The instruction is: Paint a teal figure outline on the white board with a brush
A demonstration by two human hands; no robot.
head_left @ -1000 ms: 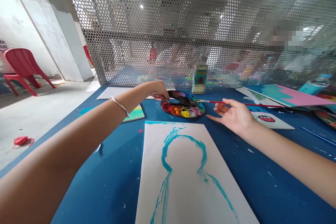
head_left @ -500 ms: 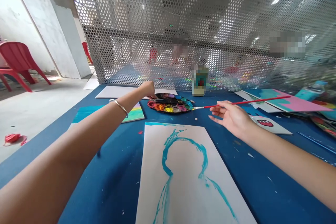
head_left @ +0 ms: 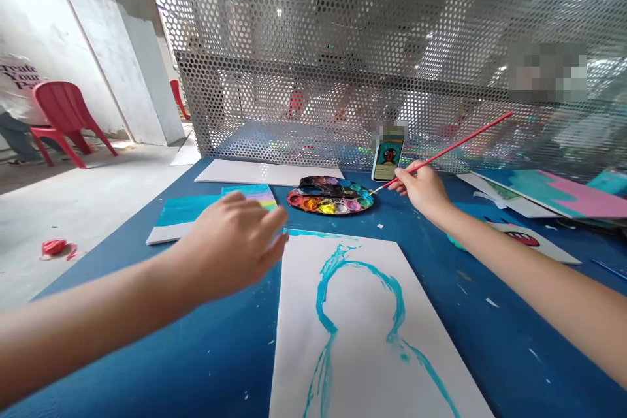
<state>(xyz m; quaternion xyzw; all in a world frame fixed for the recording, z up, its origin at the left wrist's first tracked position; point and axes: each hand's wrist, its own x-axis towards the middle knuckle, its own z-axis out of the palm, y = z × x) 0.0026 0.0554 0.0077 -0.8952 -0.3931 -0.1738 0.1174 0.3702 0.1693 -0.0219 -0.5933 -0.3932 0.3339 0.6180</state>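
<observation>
My right hand (head_left: 424,191) pinches a red-handled paintbrush (head_left: 463,142), its handle slanting up to the right. The bristle end touches or nearly touches the right edge of a paint palette (head_left: 340,207), by the blue and green wells. My left hand (head_left: 235,245) hovers, slightly blurred, over the table left of the canvas, fingers loosely bent, thumb apart, holding nothing. Below the palette lies a white canvas (head_left: 362,366) bearing a teal outline of a rounded head and shoulders. Behind the palette a phone (head_left: 388,158) leans upright, displaying a picture of a red-faced figure on teal.
A perforated metal panel (head_left: 274,78) borders the far side of the blue table (head_left: 215,353). Painted canvases (head_left: 186,212) lie at left, partly behind my left hand; more painted boards (head_left: 582,192) are stacked at right. A red chair (head_left: 71,114) and a seated person (head_left: 19,104) are at far left.
My left hand has drawn back from the palette toward me. My right hand has tilted the brush handle upward, tip by the palette's right edge. The view has shifted a little left.
</observation>
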